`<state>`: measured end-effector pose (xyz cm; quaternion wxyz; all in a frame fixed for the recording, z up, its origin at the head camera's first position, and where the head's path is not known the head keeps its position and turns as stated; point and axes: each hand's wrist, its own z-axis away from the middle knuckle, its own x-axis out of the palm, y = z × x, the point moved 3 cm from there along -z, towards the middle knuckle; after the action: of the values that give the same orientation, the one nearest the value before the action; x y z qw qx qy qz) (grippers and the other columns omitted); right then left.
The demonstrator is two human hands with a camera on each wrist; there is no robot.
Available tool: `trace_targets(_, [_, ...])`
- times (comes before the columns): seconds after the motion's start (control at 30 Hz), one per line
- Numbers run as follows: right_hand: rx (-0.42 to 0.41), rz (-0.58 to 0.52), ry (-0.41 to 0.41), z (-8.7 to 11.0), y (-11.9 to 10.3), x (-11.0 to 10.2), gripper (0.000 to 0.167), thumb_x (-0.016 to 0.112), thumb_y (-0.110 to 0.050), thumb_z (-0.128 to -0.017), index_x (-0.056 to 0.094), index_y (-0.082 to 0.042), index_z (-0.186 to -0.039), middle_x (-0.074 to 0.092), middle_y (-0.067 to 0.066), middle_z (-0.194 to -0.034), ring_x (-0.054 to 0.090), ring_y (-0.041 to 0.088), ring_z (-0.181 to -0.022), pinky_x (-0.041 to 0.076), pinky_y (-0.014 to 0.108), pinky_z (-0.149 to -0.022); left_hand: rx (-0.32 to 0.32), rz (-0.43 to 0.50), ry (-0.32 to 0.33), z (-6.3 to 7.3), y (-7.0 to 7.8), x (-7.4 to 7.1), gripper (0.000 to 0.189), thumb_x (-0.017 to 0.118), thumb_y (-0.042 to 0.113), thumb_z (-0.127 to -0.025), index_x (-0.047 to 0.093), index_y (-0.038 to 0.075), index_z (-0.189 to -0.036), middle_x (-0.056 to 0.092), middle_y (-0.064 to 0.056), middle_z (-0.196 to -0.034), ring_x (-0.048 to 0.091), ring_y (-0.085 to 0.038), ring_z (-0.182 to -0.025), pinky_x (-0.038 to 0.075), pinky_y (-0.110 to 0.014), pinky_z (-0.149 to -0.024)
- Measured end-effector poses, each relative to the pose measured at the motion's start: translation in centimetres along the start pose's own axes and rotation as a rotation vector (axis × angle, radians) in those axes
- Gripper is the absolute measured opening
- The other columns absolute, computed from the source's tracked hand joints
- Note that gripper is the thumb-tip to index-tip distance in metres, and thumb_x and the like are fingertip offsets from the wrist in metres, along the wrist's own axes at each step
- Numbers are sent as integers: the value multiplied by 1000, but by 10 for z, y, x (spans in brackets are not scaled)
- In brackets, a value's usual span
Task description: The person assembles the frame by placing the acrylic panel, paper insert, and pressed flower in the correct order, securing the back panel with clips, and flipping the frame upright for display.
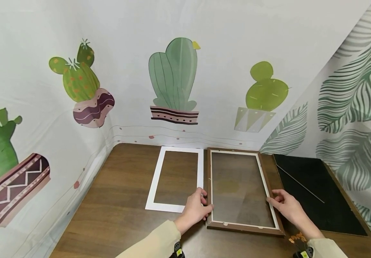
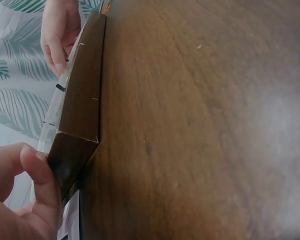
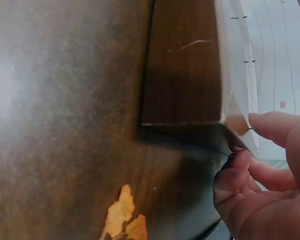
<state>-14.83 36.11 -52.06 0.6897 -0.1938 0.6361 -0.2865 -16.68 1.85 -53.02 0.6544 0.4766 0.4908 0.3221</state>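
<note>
A brown wooden picture frame [image 1: 245,229] lies back side up, showing a white inner lip, small tabs and a clear pane [image 1: 237,186]. My left hand [image 1: 196,206] holds its left side, thumb over the top edge and fingers along the outer side. Opposite it, my right hand [image 1: 285,204] pinches the right side, its thumb on the rim. The left wrist view shows the frame's deep side [image 2: 80,80] close to the table, with the left thumb [image 2: 42,170] at the corner. In the right wrist view, the right fingers [image 3: 235,175] curl by the frame's side.
On the wooden table [image 1: 121,193], a white mat border [image 1: 155,179] lies left of the frame. A black backing board [image 1: 333,211] lies to the right, a thin rod [image 1: 301,184] across it. Orange leaves [image 3: 121,210] show near the right wrist. A cactus-print cloth [image 1: 217,71] hangs behind.
</note>
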Motion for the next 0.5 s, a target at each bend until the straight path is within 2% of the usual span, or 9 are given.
trace_targets(0.17, [11, -31, -12, 3, -2, 3, 48, 63, -26, -105, 56, 13, -131, 62, 6, -86, 58, 16, -67, 47, 29, -59, -2, -26, 8, 0, -1, -3, 36, 76, -2, -83, 53, -2, -110, 54, -6, -84, 56, -9, -48, 52, -25, -40])
trace_targets(0.3, [10, -46, -20, 4, -2, 5, 46, 61, -25, -105, 56, 13, -131, 59, 5, -81, 57, 14, -62, 47, 28, -54, -4, -31, 7, 2, -2, -8, 35, 80, 2, -86, 55, -2, -111, 55, -4, -84, 55, -9, -48, 51, -24, -41])
trace_targets(0.5, [7, -27, -25, 4, 1, 4, 45, 61, -25, -106, 56, 12, -131, 58, 4, -79, 57, 14, -62, 46, 28, -54, 68, -63, 0, 8, -2, -19, 24, 78, 5, -91, 62, -3, -107, 58, 0, -80, 55, -6, -48, 50, -23, -41])
